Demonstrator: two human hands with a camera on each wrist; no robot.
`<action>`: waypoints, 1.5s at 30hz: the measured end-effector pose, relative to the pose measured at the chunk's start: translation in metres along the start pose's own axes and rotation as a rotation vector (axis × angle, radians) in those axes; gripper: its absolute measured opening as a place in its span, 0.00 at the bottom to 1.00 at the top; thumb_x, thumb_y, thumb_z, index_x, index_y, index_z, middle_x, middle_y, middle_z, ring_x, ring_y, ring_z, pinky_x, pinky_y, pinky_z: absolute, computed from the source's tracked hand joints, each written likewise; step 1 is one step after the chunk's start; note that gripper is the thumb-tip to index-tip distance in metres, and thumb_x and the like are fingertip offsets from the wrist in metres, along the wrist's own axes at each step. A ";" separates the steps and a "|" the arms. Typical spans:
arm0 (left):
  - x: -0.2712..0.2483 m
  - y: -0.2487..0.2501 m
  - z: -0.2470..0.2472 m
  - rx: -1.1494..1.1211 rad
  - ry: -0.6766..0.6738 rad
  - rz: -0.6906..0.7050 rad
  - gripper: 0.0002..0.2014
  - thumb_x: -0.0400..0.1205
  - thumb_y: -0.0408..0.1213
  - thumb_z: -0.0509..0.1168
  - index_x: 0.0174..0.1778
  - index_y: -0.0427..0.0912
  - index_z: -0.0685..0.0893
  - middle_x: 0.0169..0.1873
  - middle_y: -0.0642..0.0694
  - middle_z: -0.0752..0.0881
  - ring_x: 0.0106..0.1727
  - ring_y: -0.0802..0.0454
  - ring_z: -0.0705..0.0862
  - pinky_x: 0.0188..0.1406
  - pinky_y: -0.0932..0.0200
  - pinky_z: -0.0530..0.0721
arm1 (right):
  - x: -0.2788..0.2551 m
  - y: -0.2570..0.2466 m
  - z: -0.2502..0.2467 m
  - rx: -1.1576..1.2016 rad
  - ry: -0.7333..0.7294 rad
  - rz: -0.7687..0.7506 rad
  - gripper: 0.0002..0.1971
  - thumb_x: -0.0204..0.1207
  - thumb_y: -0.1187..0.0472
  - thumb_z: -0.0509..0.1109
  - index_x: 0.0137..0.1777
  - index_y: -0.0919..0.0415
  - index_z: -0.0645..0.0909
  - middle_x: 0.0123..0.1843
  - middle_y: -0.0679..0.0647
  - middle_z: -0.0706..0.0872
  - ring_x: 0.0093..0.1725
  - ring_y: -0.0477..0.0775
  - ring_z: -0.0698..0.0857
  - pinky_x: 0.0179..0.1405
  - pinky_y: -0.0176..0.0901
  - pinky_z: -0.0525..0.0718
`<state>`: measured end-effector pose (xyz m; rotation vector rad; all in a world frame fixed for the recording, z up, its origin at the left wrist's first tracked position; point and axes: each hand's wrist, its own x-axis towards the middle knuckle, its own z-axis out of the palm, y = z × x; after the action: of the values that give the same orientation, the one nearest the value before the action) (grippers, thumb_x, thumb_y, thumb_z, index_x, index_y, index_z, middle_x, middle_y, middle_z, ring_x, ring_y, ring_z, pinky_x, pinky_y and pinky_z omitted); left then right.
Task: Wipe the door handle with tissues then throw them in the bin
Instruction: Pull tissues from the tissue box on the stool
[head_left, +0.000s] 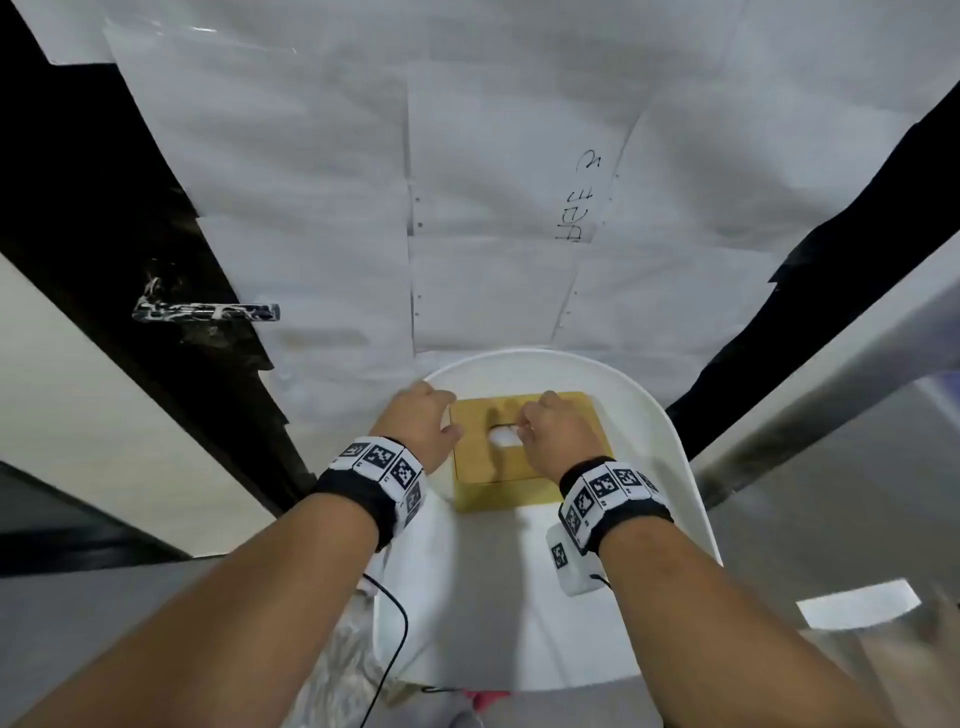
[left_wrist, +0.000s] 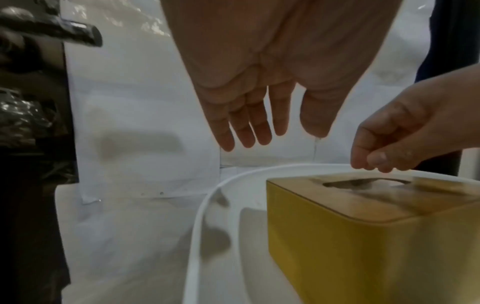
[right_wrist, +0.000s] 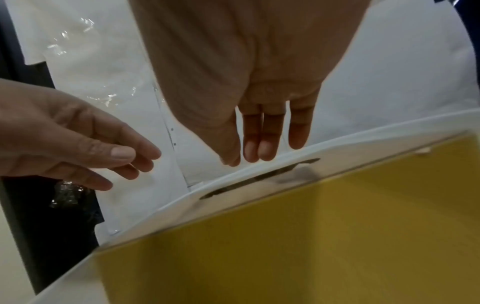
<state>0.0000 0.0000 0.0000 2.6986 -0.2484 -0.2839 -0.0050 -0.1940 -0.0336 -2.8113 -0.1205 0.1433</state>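
The head view looks steeply down from above onto both forearms and a yellow tissue box (head_left: 524, 447) on a white tray (head_left: 670, 467). Each wrist view looks along its palm from close in, low beside the box, which all three views share.

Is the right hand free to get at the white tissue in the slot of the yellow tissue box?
Probably yes: the right hand hovers right over the open slot, the tissue shows uncovered, and the left hand stays off at the box's left edge.
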 end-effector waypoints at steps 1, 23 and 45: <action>0.003 0.001 0.004 -0.001 -0.029 0.003 0.25 0.82 0.48 0.64 0.75 0.46 0.73 0.70 0.43 0.75 0.72 0.45 0.73 0.73 0.53 0.71 | 0.002 0.003 0.001 -0.002 0.002 -0.003 0.11 0.80 0.59 0.61 0.53 0.62 0.83 0.52 0.60 0.80 0.52 0.64 0.81 0.52 0.55 0.83; 0.019 0.019 0.040 0.145 -0.267 0.075 0.32 0.82 0.44 0.66 0.81 0.47 0.62 0.84 0.47 0.56 0.84 0.49 0.55 0.81 0.55 0.56 | 0.019 -0.018 0.014 -0.017 -0.135 0.208 0.13 0.76 0.50 0.60 0.41 0.55 0.82 0.45 0.53 0.88 0.50 0.58 0.85 0.56 0.51 0.81; 0.021 0.023 0.038 0.143 -0.290 0.048 0.32 0.81 0.43 0.68 0.80 0.44 0.64 0.83 0.48 0.57 0.82 0.47 0.61 0.79 0.56 0.61 | 0.023 0.006 0.005 0.099 -0.054 0.238 0.09 0.70 0.71 0.59 0.48 0.63 0.76 0.49 0.60 0.84 0.49 0.63 0.82 0.44 0.48 0.82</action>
<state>0.0086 -0.0395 -0.0273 2.7802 -0.4326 -0.6675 0.0174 -0.1959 -0.0426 -2.7144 0.2044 0.2730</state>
